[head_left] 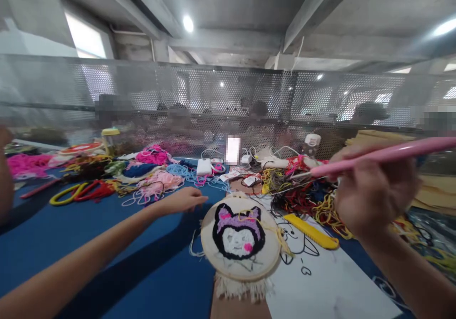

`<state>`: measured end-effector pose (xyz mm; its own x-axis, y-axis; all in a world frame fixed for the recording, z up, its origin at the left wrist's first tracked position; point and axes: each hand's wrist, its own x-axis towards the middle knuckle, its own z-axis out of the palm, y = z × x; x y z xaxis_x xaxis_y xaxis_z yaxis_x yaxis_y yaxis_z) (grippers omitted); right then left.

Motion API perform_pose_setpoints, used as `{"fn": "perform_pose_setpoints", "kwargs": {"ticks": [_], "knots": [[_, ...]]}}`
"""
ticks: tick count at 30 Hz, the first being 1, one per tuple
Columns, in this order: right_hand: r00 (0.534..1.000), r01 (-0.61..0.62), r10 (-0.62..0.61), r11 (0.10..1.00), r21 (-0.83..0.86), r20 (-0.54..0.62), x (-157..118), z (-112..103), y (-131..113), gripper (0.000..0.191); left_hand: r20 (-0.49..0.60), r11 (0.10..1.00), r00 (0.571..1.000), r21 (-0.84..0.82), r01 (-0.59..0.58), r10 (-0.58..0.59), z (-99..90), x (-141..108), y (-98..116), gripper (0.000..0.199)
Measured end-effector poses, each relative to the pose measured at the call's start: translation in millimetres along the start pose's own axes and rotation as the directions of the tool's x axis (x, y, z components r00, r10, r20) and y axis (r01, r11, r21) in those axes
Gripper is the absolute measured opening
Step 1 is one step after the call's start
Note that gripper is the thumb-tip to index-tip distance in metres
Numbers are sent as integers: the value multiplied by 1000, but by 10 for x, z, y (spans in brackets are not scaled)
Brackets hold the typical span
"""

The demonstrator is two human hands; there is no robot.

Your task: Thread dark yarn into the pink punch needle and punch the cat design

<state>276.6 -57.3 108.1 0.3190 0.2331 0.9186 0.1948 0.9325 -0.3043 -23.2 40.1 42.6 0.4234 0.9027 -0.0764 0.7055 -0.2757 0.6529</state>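
Observation:
My right hand (377,191) is closed around a pink punch needle (356,162), held above the table with its thin metal tip pointing left. Below and to the left lies a round embroidery hoop (203,243). Its cream cloth carries a character's head (237,233) in black, purple, white and pink yarn, and a yellow strand (265,224) trails over it. Just left of the hoop's upper rim, my left hand (185,199) hovers over the blue table with loosely bent fingers and nothing visible in them.
A yellow cutter knife (313,233) lies on a white sheet with a line drawing (331,281). Tangled yarn (160,183), yellow-and-red scissors (74,193) and a white charger (204,167) spread behind. A perforated metal screen (213,91) closes the back. Another person's arm shows at the left edge.

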Motion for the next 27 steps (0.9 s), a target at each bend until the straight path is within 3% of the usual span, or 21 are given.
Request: {"fn": "perform_pose_setpoints", "kwargs": {"ticks": [1, 2, 3, 5, 8, 11, 13, 15, 17, 21, 24, 27], "knots": [[984, -111, 113, 994, -24, 135, -128, 15, 12, 5, 25, 998, 999, 32, 45, -46, 57, -38, -55, 43], [906, -281, 295, 956, -89, 304, -271, 43, 49, 5, 41, 996, 996, 51, 74, -77, 105, -68, -87, 46], [800, -428, 442, 894, -131, 407, -418, 82, 103, 8, 52, 992, 993, 73, 98, -102, 143, -91, -100, 48], [629, -643, 639, 748, -166, 443, -685, 174, 233, 16, 74, 988, 988, 91, 129, -135, 197, -124, -91, 50], [414, -836, 795, 524, -160, 443, -936, 308, 400, 19, 98, 990, 987, 79, 121, -128, 257, -167, -49, 53], [242, -939, 855, 325, -109, 459, -1053, 393, 504, 20, 69, 991, 995, 115, 68, -76, 310, -219, -27, 56], [172, -971, 871, 228, -70, 461, -1116, 411, 548, 22, 59, 988, 995, 137, 72, -80, 334, -250, -25, 58], [156, -979, 873, 200, -48, 462, -1180, 400, 572, 23, 48, 989, 995, 119, 84, -90, 344, -275, -26, 57], [179, -970, 860, 236, -63, 477, -1231, 374, 573, 21, 66, 993, 991, 32, 117, -119, 348, -292, -21, 55], [227, -922, 859, 341, -182, 459, -1255, 315, 511, 19, 305, 906, 940, -338, 255, -151, 375, -332, 40, 46], [310, -863, 847, 441, -246, 431, -1234, 274, 450, 23, 372, 827, 925, -494, 270, -79, 427, -394, 142, 47], [431, -784, 779, 573, -238, 455, -1234, 231, 414, 27, 354, 749, 935, -612, 254, -29, 478, -462, 247, 75]]}}
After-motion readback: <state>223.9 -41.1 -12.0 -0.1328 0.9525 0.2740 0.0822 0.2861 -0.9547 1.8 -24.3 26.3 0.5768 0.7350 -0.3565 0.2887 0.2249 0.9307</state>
